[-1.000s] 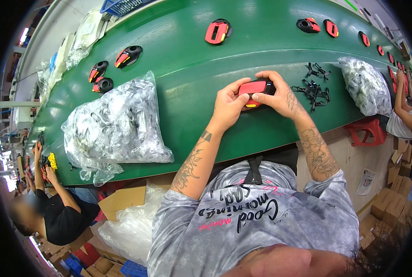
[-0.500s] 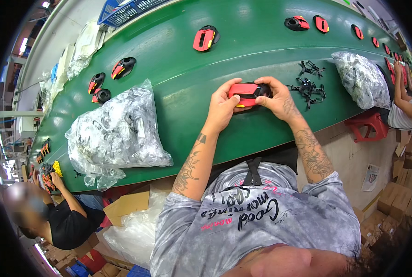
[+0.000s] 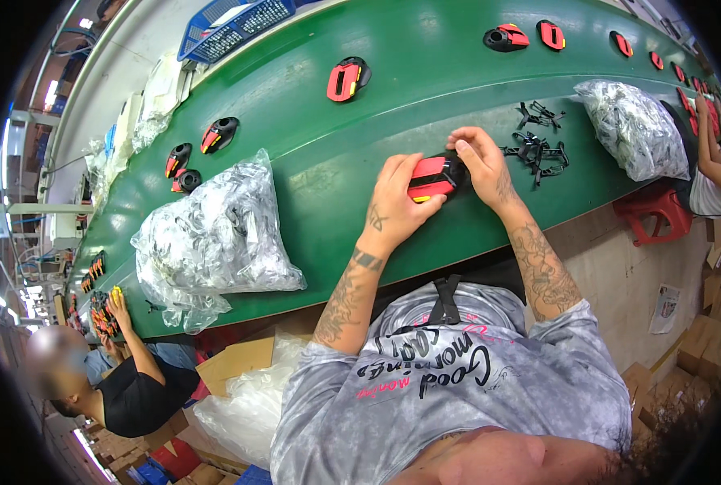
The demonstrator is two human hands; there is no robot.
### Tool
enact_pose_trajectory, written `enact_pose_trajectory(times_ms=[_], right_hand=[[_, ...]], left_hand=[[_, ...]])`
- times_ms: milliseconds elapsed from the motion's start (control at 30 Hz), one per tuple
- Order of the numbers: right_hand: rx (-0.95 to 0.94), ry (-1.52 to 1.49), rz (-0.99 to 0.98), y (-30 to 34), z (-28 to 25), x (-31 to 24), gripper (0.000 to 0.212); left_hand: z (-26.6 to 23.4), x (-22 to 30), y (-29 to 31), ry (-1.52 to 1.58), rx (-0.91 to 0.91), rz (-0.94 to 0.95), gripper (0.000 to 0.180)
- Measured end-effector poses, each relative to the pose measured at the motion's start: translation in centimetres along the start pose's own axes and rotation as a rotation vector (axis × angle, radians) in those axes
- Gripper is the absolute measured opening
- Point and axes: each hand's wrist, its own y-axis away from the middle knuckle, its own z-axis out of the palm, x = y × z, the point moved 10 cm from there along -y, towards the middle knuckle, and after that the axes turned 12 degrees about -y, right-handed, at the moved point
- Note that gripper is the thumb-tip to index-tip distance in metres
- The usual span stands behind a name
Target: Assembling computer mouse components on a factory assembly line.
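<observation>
Just in front of me on the green table is a red and black plastic housing [image 3: 431, 179] with a slot and small yellow marks. My left hand [image 3: 397, 198] grips its left side, thumb along the near edge and fingers over the far edge. By the black right end, my right hand [image 3: 483, 166] has loosely bent fingers, apart from the thumb; whether it touches the housing I cannot tell. Thin black plastic frames [image 3: 542, 153] lie to the right of that hand. Farther up the table sits another red and black housing [image 3: 347, 79].
A clear bag of wrapped parts [image 3: 219, 234] stands at left, and a second bag [image 3: 631, 129] at right. More housings [image 3: 219, 135] lie left and far right. A blue basket [image 3: 235, 28] is at the back. Co-workers sit at both sides; a red stool [image 3: 655, 214] stands at right.
The housing has come down to the table and turned slightly. My left hand has shifted its hold to the left side; my right hand has loosened from the black end.
</observation>
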Motion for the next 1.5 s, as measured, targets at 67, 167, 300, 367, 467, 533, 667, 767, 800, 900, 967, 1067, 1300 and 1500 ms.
enact_pose_trajectory(times_ms=[67, 167, 300, 367, 467, 533, 667, 767, 800, 900, 967, 1067, 1300, 1500], right_hand=[[0.118, 0.182, -0.113, 1.9, -0.5, -2.5, 0.021], [0.111, 0.377, -0.263, 4.1, -2.1, -3.7, 0.015], [0.168, 0.287, -0.092, 3.2, -2.5, -2.9, 0.01], [0.036, 0.591, -0.297, 3.3, 0.2, -4.6, 0.008], [0.0, 0.558, -0.301, 3.4, 1.2, -4.5, 0.008], [0.026, 0.498, -0.213, 3.5, -0.2, -3.5, 0.011], [0.079, 0.476, -0.199, 3.4, -0.4, -3.7, 0.008], [0.05, 0.516, -0.201, 3.2, 0.0, -3.6, 0.008], [0.053, 0.511, -0.199, 3.2, 0.0, -3.6, 0.007], [0.047, 0.542, -0.192, 3.1, -0.3, -3.5, 0.007], [0.054, 0.554, -0.187, 3.3, -0.3, -3.7, 0.007], [0.041, 0.552, -0.187, 3.1, 0.7, -3.8, 0.008], [0.047, 0.594, -0.26, 3.1, 0.1, -4.2, 0.007], [0.014, 0.638, -0.216, 2.9, 0.3, -4.2, 0.008]], left_hand=[[-2.5, -0.6, 0.4, -0.296, 0.013, 0.012, 0.063], [-5.5, -4.2, 0.4, -0.757, -0.072, -0.136, 0.058], [-8.2, -9.2, -3.1, -0.775, -0.126, -0.321, 0.057], [-10.6, -12.4, -4.7, -0.934, -0.061, -0.391, 0.054], [-14.7, -15.4, -5.3, -1.032, 0.305, -0.668, 0.047], [-13.3, -14.4, -5.4, -0.966, 0.328, -0.674, 0.043], [-4.5, -6.5, -4.0, -0.817, 0.164, -0.328, 0.041], [0.3, -3.1, -2.2, -0.684, 0.031, -0.152, 0.049], [0.4, -3.1, -2.6, -0.686, 0.033, -0.157, 0.049], [-1.5, -2.7, -5.8, -0.632, 0.211, -0.114, 0.061], [-3.3, -5.4, -10.2, -0.639, 0.321, -0.156, 0.065], [-5.0, -11.3, -13.5, -0.793, 0.404, -0.238, 0.064], [-2.2, -12.8, -14.2, -0.643, 0.161, -0.284, 0.046], [-0.5, -2.8, -4.7, -0.295, 0.072, -0.013, 0.073]])
